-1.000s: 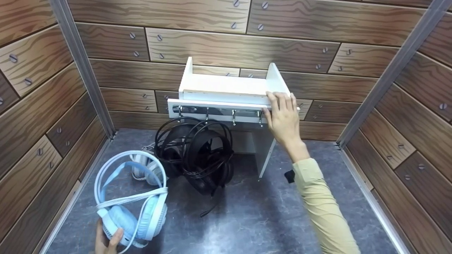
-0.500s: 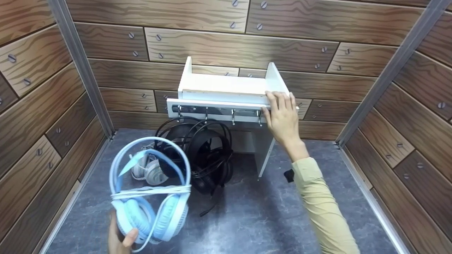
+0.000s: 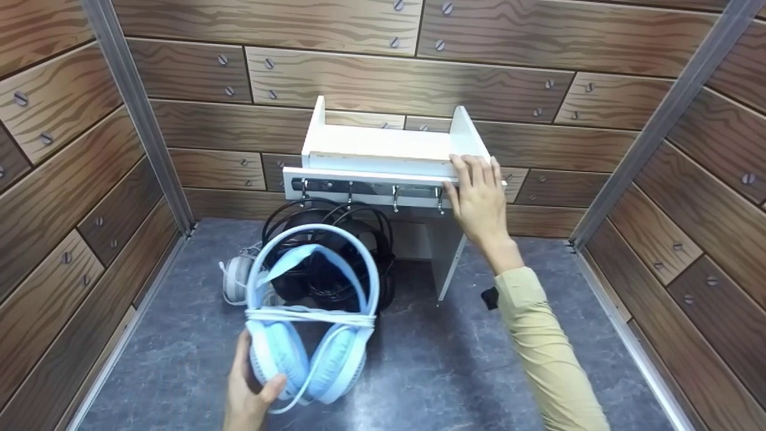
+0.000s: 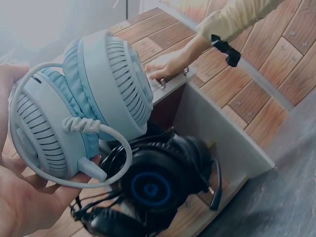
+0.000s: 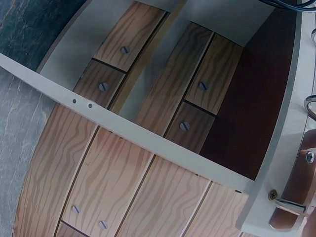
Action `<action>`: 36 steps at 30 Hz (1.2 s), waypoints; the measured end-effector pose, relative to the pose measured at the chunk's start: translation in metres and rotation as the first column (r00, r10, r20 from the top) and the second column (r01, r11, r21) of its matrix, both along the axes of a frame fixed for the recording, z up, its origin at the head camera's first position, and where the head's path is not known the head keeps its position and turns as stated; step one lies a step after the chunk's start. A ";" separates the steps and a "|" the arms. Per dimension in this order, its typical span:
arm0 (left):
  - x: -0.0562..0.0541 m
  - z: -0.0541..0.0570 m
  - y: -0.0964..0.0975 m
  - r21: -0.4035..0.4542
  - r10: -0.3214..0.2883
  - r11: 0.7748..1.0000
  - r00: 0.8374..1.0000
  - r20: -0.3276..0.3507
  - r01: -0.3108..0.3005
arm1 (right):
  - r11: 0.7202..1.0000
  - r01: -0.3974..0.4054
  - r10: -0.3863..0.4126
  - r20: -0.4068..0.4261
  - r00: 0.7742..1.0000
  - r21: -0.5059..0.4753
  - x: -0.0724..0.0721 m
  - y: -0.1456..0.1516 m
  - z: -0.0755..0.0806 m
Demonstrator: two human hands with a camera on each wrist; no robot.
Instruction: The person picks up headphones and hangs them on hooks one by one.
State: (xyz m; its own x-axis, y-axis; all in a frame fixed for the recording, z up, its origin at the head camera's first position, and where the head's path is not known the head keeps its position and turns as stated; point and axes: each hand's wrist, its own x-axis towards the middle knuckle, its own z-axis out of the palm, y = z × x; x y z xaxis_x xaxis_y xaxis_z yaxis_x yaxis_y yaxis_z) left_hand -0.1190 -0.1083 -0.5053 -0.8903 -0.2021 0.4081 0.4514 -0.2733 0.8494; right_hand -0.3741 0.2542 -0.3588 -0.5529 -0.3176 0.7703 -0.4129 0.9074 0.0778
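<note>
My left hand (image 3: pixel 248 386) grips a pair of light blue headphones (image 3: pixel 350 365) by one ear cup, thumb in front. A white cable is wound across them below the headband, and in the left wrist view the ear cups (image 4: pixel 116 84) sit close together. My right hand (image 3: pixel 480 200) rests on the right front corner of a small white rack (image 3: pixel 383 140), its fingers laid over the top. Metal hooks (image 3: pixel 395 199) line the rack's front rail. Black headphones (image 4: pixel 150 190) hang at the left hooks, partly hidden behind the blue pair in the head view.
Grey-white headphones (image 3: pixel 235 281) lie at the rack's left, partly covered. The rack's side panel (image 5: pixel 148 140) reaches down to the grey marbled floor (image 3: pixel 431 371). Wood-patterned walls (image 3: pixel 383 78) close in the back and both sides. A small black object (image 3: pixel 491 298) shows beside the right sleeve.
My left hand has carried the blue headphones to the right, now in front of the black pair, and turned them more face-on. My right hand stays on the rack.
</note>
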 end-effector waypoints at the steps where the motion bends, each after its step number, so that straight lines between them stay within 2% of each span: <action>1: -0.001 0.004 0.005 0.016 -0.010 1.000 1.000 0.011 0.010 | 1.000 0.001 -0.001 0.002 1.000 0.000 0.000 0.000 0.000; 5: -0.005 0.015 0.020 0.048 -0.031 0.998 0.998 0.063 0.028 | 1.000 0.000 0.000 -0.002 1.000 0.001 -0.001 0.000 -0.001; 12: -0.017 0.028 0.043 0.023 -0.016 1.000 0.991 0.131 0.013 | 1.000 -0.011 0.011 -0.012 1.000 -0.002 -0.002 0.000 -0.002; 17: -0.030 0.037 0.058 0.001 -0.022 1.000 0.995 0.099 0.022 | 1.000 -0.021 0.021 -0.024 0.999 -0.013 -0.002 0.001 -0.002; 24: -0.046 0.049 0.078 -0.103 0.009 0.995 0.998 0.069 -0.002 | 1.000 -0.017 0.017 -0.021 1.000 -0.012 -0.002 0.001 -0.001; 30: -0.053 0.054 0.093 -0.179 0.046 0.983 0.995 0.086 -0.029 | 1.000 -0.023 0.023 -0.028 0.999 -0.009 -0.002 0.001 -0.001; 36: -0.060 0.050 0.103 -0.233 0.087 0.970 0.991 0.099 -0.062 | 1.000 -0.021 0.020 -0.029 0.999 -0.007 0.000 0.001 0.000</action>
State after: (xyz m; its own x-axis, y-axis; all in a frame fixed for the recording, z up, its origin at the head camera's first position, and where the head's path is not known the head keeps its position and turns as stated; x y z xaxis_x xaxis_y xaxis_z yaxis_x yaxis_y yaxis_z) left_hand -0.1794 -0.0055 -0.4558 -0.9176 -0.1818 0.3536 0.3654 -0.0347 0.9302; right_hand -0.3746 0.2550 -0.3587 -0.5238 -0.3228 0.7883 -0.4292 0.8994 0.0831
